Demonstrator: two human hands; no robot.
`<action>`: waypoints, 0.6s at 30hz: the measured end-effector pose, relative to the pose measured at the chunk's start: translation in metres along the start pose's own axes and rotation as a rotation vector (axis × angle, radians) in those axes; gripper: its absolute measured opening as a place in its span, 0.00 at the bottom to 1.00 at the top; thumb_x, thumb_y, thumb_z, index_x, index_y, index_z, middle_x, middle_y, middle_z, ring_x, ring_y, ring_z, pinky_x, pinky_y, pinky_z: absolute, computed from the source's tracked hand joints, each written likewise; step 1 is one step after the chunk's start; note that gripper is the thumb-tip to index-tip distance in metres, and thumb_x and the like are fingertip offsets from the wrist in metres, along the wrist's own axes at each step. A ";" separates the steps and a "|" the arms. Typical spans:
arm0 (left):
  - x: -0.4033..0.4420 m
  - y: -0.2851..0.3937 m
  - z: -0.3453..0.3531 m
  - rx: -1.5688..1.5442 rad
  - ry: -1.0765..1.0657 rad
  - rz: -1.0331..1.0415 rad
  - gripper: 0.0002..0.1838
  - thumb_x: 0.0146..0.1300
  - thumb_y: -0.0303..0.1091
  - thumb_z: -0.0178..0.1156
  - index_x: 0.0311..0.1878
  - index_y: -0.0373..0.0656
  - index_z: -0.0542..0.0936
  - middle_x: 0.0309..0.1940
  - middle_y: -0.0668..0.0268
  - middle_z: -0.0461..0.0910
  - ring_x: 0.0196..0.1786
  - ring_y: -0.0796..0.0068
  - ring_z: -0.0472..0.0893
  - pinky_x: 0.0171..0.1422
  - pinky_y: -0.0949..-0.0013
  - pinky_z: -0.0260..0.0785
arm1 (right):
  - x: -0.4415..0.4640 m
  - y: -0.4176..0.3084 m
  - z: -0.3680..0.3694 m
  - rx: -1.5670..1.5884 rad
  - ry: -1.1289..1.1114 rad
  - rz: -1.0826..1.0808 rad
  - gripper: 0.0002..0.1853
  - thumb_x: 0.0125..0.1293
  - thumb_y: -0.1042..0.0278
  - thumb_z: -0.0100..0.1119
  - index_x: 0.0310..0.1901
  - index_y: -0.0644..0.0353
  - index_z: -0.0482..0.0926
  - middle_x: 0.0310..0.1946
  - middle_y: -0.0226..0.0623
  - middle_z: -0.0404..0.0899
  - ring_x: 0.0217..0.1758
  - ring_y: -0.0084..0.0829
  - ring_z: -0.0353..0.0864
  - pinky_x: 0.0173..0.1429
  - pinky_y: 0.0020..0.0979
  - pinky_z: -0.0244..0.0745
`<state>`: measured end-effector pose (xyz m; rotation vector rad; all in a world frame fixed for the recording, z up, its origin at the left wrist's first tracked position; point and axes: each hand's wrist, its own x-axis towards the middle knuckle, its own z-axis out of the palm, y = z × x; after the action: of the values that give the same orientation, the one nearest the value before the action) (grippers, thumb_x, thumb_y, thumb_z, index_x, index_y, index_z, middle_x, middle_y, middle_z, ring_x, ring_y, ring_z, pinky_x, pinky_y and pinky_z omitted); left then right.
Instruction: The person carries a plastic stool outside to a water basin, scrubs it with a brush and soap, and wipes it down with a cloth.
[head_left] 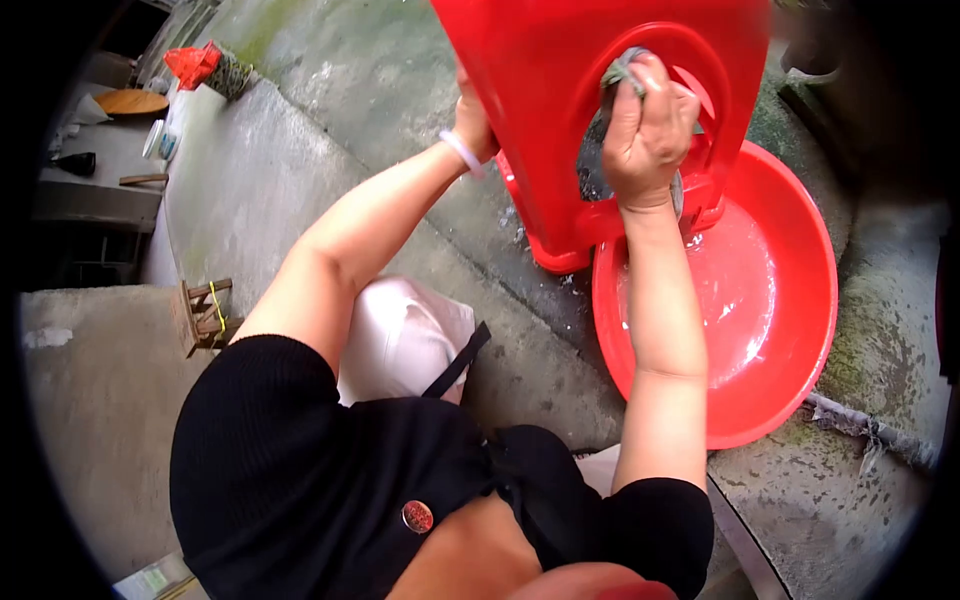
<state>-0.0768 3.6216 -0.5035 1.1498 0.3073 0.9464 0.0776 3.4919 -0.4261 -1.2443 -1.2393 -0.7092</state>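
A red plastic stool with a large oval opening in its side is held up, tilted, at the top of the head view. My left hand grips its left edge; some of those fingers are hidden behind the plastic. Bunched in my right hand is a greyish-green wet-looking cloth, pressed at the upper rim of the oval opening. Below and to the right of the stool sits a round red basin, with shiny water inside. My right forearm passes over the basin's left side.
Wet, mossy concrete floor surrounds me. A pipe runs from the basin's right side. A small wooden stool stands at left. Farther off are a red plastic bag and a round wooden board.
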 end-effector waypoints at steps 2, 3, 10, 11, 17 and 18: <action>0.004 0.016 0.016 -0.246 0.143 -0.182 0.28 0.66 0.56 0.46 0.57 0.42 0.72 0.51 0.61 0.78 0.52 0.63 0.78 0.59 0.59 0.71 | -0.014 -0.005 -0.006 -0.016 -0.104 -0.064 0.10 0.59 0.72 0.57 0.43 0.60 0.77 0.43 0.39 0.80 0.37 0.39 0.73 0.47 0.33 0.68; 0.004 0.017 0.016 -0.261 0.146 -0.220 0.27 0.67 0.54 0.46 0.57 0.42 0.72 0.52 0.61 0.78 0.52 0.64 0.78 0.59 0.59 0.71 | -0.022 -0.007 -0.007 0.013 -0.134 -0.062 0.11 0.58 0.72 0.57 0.43 0.60 0.77 0.43 0.39 0.80 0.37 0.40 0.73 0.47 0.33 0.68; 0.000 0.013 0.004 -0.235 0.180 -0.238 0.25 0.68 0.52 0.45 0.57 0.42 0.72 0.52 0.61 0.78 0.53 0.63 0.78 0.59 0.58 0.71 | -0.082 -0.037 -0.024 0.128 -0.318 0.105 0.15 0.55 0.76 0.57 0.46 0.62 0.75 0.47 0.39 0.78 0.38 0.42 0.71 0.46 0.34 0.69; 0.001 0.011 0.001 -0.242 0.190 -0.248 0.25 0.68 0.51 0.44 0.57 0.42 0.71 0.52 0.60 0.78 0.52 0.62 0.78 0.59 0.57 0.71 | -0.095 -0.036 -0.031 0.124 -0.373 0.142 0.13 0.55 0.76 0.57 0.45 0.61 0.76 0.47 0.38 0.78 0.38 0.42 0.72 0.46 0.34 0.69; 0.005 0.010 0.005 -0.063 0.305 -0.234 0.46 0.52 0.73 0.42 0.61 0.41 0.68 0.54 0.60 0.76 0.55 0.62 0.77 0.59 0.58 0.71 | -0.120 0.042 -0.083 -0.071 -0.158 0.708 0.11 0.66 0.65 0.51 0.38 0.63 0.78 0.34 0.48 0.78 0.41 0.46 0.77 0.48 0.41 0.72; 0.003 0.002 -0.005 -0.045 0.267 -0.241 0.57 0.44 0.85 0.42 0.62 0.41 0.67 0.55 0.60 0.75 0.56 0.62 0.76 0.58 0.59 0.71 | -0.096 0.053 -0.092 0.052 0.028 0.826 0.12 0.67 0.63 0.50 0.39 0.63 0.78 0.34 0.50 0.79 0.42 0.47 0.77 0.47 0.40 0.72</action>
<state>-0.0793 3.6273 -0.5036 0.9205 0.6237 0.8876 0.1298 3.3974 -0.5205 -1.5339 -0.6115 -0.0846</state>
